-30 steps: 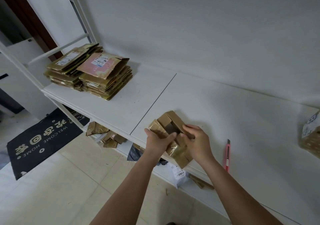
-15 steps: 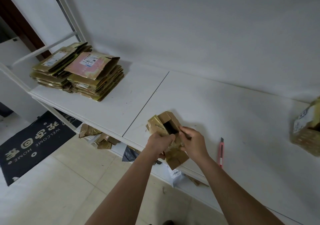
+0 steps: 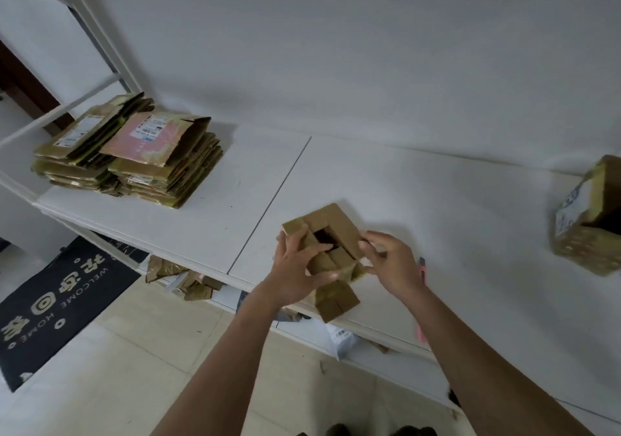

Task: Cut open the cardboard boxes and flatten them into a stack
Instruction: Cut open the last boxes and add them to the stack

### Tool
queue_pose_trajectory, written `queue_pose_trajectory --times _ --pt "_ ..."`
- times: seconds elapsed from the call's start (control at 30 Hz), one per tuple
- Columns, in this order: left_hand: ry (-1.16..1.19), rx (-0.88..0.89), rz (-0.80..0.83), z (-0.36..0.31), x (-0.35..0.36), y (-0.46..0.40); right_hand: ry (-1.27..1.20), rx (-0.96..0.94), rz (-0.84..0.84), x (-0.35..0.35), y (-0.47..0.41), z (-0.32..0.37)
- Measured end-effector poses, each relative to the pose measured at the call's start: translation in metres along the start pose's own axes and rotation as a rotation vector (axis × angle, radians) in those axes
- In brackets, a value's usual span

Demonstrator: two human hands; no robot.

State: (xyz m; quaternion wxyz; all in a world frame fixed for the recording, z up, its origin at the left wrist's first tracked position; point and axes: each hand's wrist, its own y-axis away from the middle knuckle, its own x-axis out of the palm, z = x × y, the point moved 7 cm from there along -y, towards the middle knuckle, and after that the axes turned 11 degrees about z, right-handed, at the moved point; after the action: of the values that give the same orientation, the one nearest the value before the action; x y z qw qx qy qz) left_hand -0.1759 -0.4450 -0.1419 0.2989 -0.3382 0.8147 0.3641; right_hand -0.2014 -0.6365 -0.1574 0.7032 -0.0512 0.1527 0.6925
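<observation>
Both hands are working a small cardboard box (image 3: pixel 331 234) over the front edge of the white shelf (image 3: pixel 208 213).

The left hand (image 3: pixel 295 274) is gripping the box's near left side, its grip curled round the cardboard; the right hand (image 3: pixel 391 264) is pinching the right flap, its grip narrow. The box's top is gaping open. Two stacks of flattened boxes (image 3: pixel 134 156) are lying at the shelf's far left, another box (image 3: pixel 591 220) is sitting at the right edge, and a red cutter (image 3: pixel 422 267) is lying just beside the right wrist.
</observation>
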Motion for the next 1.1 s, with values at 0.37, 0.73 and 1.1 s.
queue_pose_trajectory --times 0.37,0.73,1.1 --pt "-0.323 -0.130 0.282 -0.005 -0.029 -0.002 0.559 0.539 -0.214 -0.053 0.068 -0.075" --pt "-0.039 0.059 -0.020 -0.016 -0.019 -0.012 -0.130 -0.047 -0.340 -0.039 0.074 -0.013" --pt "-0.505 -0.068 -0.109 -0.045 -0.047 0.000 -0.375 -0.118 -0.260 -0.031 0.069 0.005"
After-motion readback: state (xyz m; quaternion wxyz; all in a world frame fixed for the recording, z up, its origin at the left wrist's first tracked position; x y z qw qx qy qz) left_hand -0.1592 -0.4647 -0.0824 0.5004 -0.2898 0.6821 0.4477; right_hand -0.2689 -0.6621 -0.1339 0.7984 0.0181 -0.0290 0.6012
